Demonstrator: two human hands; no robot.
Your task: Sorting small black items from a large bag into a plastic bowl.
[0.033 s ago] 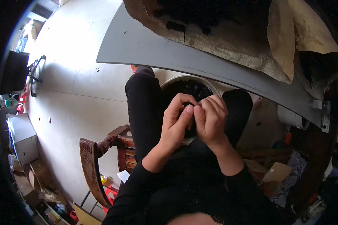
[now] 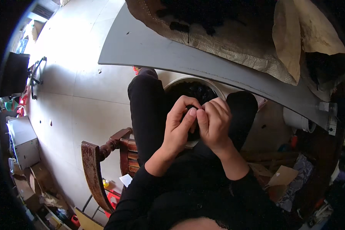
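Holds left hand (image 2: 177, 124) and right hand (image 2: 215, 122) half curled, close together at thumbs and fingertips, over a pale bucket (image 2: 217, 88) of dark pieces (image 2: 199, 91), just beside the near edge of a grey table (image 2: 149, 46). Cannot tell whether pinching anything behind the fingers, nor make out most of the bucket's near side behind the hands.
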